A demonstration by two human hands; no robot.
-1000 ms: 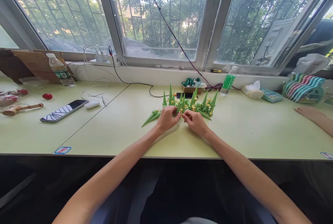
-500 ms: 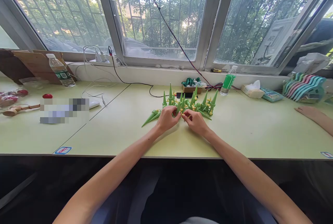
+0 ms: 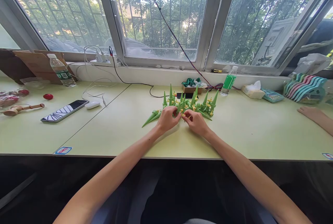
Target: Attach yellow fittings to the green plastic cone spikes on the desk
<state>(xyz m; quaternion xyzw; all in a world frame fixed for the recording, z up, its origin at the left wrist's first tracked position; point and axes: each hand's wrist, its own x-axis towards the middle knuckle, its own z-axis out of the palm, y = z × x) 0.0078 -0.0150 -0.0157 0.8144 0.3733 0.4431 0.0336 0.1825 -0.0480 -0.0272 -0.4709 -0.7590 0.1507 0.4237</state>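
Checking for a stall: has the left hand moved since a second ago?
No. The left hand sits on the green spikes, equally far from the green bottle as before.

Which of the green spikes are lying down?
The spikes at the left end of the bunch, just beside the left hand. They lie flat on the table, tips pointing left; the other spikes stand tips up.

— Where's the light coming from?
— Daylight through the windows (image 3: pixel 161 19) straight ahead. The desk (image 3: pixel 247 130) is bright and evenly lit, with only a soft shadow under the left hand (image 3: pixel 166 120).
— Any glare?
— Patches of sky between the leaves blow out white. Below the desk edge it drops to near black.
— Sharp?
— Crisp in the middle. The wide lens bends the windows at the edges.
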